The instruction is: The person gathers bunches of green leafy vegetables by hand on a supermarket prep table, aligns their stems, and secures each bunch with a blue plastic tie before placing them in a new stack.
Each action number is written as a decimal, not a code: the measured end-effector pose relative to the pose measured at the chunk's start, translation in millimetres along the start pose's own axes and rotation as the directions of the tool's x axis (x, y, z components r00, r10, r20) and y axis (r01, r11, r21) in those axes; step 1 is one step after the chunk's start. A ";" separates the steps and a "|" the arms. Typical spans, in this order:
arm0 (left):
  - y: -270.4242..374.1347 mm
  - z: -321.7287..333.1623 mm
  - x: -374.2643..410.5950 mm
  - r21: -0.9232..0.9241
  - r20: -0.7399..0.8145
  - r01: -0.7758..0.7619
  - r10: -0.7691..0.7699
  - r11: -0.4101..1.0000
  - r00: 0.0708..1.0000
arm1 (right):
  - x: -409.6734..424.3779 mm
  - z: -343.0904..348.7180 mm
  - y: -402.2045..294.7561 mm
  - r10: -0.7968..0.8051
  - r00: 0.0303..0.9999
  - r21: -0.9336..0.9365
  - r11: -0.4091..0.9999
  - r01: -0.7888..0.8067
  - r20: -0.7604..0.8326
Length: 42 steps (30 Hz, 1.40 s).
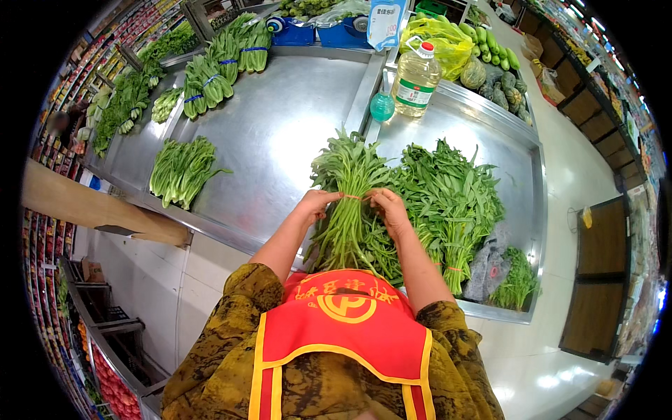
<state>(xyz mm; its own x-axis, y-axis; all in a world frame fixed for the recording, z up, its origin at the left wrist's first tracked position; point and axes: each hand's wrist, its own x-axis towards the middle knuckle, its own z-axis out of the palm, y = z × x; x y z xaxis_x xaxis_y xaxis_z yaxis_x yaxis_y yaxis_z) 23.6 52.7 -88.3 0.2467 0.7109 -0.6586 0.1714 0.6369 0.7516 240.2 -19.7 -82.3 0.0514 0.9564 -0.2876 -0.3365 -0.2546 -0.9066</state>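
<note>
Before me a bunch of leafy green stems (349,178), likely water spinach, lies on the steel display counter (273,121), its leaves pointing away. An orange band (353,197) crosses the stems. My left hand (316,203) pinches the band at the bunch's left side. At the right side, my right hand (387,207) holds the band's other part between thumb and fingers. More of the same greens (451,194) are heaped just right of my right hand, some bunches tied low on the stems with orange bands.
Loose leafy greens (184,170) lie at the left. Blue-banded bunches (215,81) stand behind them. A large oil bottle (418,79) and a teal bottle (382,106) stand at the back right. A grey cloth (485,268) and feathery greens (514,281) lie near the front right corner.
</note>
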 end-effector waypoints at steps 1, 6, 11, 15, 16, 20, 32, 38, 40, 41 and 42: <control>-1.3 -1.5 1.8 -0.043 -0.001 0.032 -0.032 0.999 0.999 | -5.3 7.9 -0.6 0.023 1.000 0.232 0.972 -0.026 0.014; -4.7 -6.4 10.5 -0.220 -0.063 0.114 -0.130 0.969 0.989 | 2.3 6.1 18.5 0.062 0.993 0.223 0.974 -0.039 -0.096; -13.2 -4.9 9.1 -0.184 -0.128 0.031 -0.055 0.982 0.990 | -2.8 -3.9 32.2 0.052 0.980 0.192 0.981 -0.014 -0.193; -14.3 -0.6 -0.8 -0.096 -0.148 -0.019 0.005 0.995 0.989 | -19.1 8.2 14.3 -0.055 0.994 0.199 0.977 0.072 -0.089; -7.8 -0.7 -5.0 -0.066 -0.139 -0.033 0.023 0.997 0.990 | -20.7 14.6 7.5 -0.080 0.996 0.177 0.980 0.087 -0.047; -3.8 10.5 -5.1 0.098 -0.166 -0.077 0.092 0.992 0.982 | -21.5 33.4 -4.6 -0.124 0.986 0.035 0.992 0.121 0.108; -7.6 12.8 -0.3 0.682 0.010 -0.330 0.444 0.652 0.896 | 22.8 58.0 0.0 -0.132 0.988 -0.579 0.801 0.151 0.075; 12.7 9.7 -37.9 0.937 -0.004 -0.204 0.594 0.283 0.805 | 35.5 62.4 11.4 -0.088 0.996 -0.568 0.821 0.065 -0.014; 20.6 9.7 -54.2 0.964 0.063 -0.226 0.707 0.140 0.705 | 36.2 60.6 11.1 -0.074 0.997 -0.547 0.835 0.049 -0.023; 23.1 12.0 -55.3 0.959 0.089 -0.254 0.724 0.122 0.685 | 36.5 58.8 10.9 -0.065 0.997 -0.519 0.854 0.037 -0.036; 25.0 12.6 -58.0 0.956 0.107 -0.273 0.740 0.106 0.664 | 35.4 62.0 8.9 -0.055 0.998 -0.489 0.872 0.028 -0.040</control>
<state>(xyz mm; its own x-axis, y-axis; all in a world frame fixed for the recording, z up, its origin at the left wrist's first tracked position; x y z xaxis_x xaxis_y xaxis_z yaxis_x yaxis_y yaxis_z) 25.6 23.6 -30.8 0.3926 0.9114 0.1234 0.8629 -0.4114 0.2935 180.7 20.7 -81.4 0.1076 0.9623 -0.2497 0.1680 -0.2651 -0.9495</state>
